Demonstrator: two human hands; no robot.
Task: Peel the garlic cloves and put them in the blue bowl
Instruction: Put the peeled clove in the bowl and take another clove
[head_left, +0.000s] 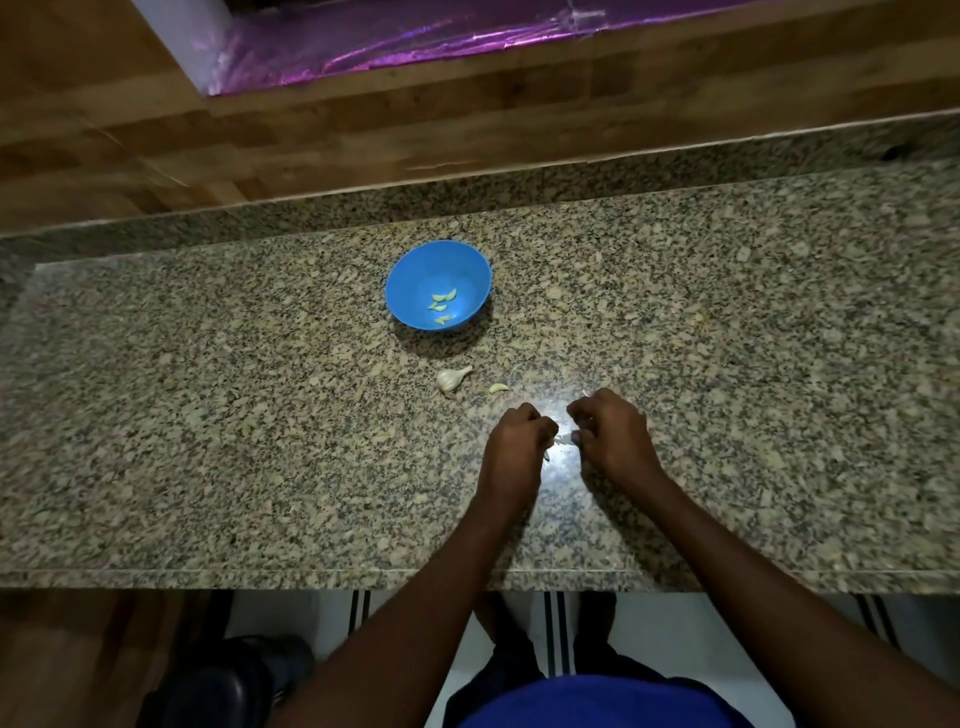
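Speckled beige-and-black granite countertop runs across the view, backed by a wood-panelled wall and a strip of shiny purple foil at the top. Near the middle of the counter stands a round blue plastic bowl with several pale yellow peeled garlic cloves lying on its floor. Just in front of the bowl sits a small white papery garlic bulb piece, and beside it one loose peeled clove. Closer to the person, the left hand and right hand meet over the counter, both sets of fingers curled in, pinching a small whitish garlic clove between them. It is well apart from the bowl.
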